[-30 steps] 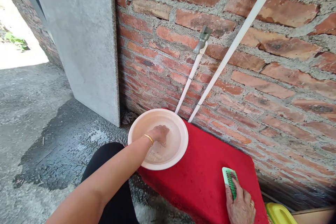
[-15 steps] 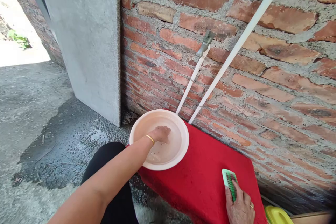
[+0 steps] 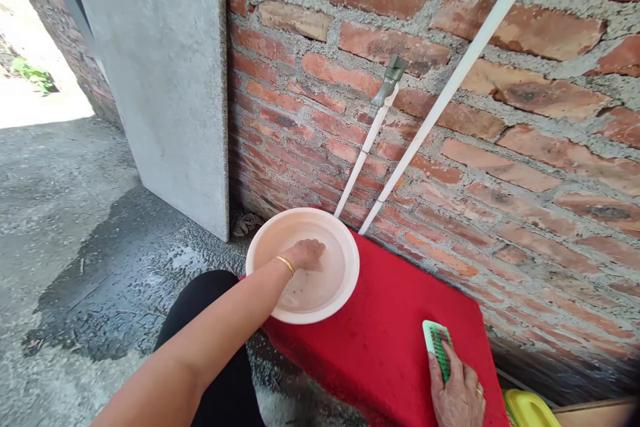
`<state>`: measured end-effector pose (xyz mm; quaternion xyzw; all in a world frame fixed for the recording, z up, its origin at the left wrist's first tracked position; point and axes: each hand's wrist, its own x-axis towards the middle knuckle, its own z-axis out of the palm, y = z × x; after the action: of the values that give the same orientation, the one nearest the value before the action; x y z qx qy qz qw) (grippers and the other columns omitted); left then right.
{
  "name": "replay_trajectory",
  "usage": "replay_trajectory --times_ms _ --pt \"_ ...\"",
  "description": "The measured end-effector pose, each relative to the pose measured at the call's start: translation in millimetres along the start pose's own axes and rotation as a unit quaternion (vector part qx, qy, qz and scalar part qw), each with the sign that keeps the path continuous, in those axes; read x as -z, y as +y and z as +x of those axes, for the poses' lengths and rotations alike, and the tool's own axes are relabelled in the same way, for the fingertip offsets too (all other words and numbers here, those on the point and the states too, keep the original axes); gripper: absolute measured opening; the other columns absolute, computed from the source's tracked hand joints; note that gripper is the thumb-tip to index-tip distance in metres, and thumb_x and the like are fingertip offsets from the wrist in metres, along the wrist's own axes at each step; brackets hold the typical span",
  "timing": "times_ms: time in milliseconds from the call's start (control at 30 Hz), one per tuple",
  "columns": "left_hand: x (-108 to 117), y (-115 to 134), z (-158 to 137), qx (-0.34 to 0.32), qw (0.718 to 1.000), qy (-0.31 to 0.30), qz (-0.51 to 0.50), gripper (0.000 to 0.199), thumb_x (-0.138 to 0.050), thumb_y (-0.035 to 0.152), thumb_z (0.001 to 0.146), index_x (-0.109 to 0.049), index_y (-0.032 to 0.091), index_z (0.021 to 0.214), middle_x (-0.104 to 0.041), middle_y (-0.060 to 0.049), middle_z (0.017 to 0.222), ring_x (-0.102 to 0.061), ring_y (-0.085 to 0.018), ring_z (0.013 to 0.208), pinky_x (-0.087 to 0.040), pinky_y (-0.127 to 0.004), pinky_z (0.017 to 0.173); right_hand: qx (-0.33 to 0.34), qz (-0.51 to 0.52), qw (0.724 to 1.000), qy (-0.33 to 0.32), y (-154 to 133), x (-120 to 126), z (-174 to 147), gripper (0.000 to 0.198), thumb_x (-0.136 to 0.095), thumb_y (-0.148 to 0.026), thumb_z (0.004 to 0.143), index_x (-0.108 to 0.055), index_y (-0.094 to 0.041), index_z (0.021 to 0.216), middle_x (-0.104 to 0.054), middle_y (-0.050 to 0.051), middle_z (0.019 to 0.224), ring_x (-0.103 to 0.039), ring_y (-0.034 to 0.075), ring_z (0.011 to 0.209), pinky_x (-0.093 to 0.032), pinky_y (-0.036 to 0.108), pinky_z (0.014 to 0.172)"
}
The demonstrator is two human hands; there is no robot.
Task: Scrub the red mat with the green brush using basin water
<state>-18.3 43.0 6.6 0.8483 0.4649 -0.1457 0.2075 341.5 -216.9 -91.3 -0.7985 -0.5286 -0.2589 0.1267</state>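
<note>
A pale pink plastic basin [image 3: 341, 295] of water stands on the left end of a red-covered bench [image 3: 390, 320]. My left hand [image 3: 307, 255], with a gold bangle at the wrist, dips into that water. Its fingers point downward, seem loosely apart and are partly under the surface; nothing shows in them. At the bench's right end my right hand [image 3: 459, 390], wearing a ring, grips a scrub brush [image 3: 440, 347]. The brush has a pale green body, and its dark green bristles face up under my fingers.
A brick wall [image 3: 525, 240] runs behind the bench, with a tap [image 3: 389, 83] on one white pipe and a longer pipe [image 3: 450, 93] beside it. A grey slab [image 3: 160, 80] leans at left above wet concrete [image 3: 135, 280]. A yellow container [image 3: 530, 408] sits at lower right.
</note>
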Motion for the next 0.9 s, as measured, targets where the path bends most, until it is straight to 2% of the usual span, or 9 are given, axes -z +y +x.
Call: replay_trajectory --times_ms 500,900 --pt "1.0 0.6 -4.3 0.001 1.0 0.006 -0.008 0.046 -0.064 0.041 0.078 -0.059 0.017 0.117 -0.059 -0.015 0.128 -0.058 -0.031 0.118 -0.046 -0.042 0.098 -0.002 -0.005 1.0 -0.008 -0.3 -0.1 -0.6 0.059 -0.029 -0.057 0.094 -0.062 -0.018 0.124 -0.062 0.014 0.093 -0.055 0.024 0.073 -0.039 0.036 0.064" --pt "3.8 2.1 -5.1 0.011 1.0 0.002 -0.023 0.048 -0.067 0.039 0.077 -0.058 0.017 0.12 -0.059 -0.015 0.13 -0.058 -0.032 0.119 -0.046 -0.043 0.098 -0.011 -0.012 1.0 -0.019 -3.7 5.5 0.1 0.059 -0.029 -0.057 0.094 -0.063 -0.019 0.123 -0.062 0.014 0.092 -0.054 0.024 0.071 -0.039 0.036 0.061"
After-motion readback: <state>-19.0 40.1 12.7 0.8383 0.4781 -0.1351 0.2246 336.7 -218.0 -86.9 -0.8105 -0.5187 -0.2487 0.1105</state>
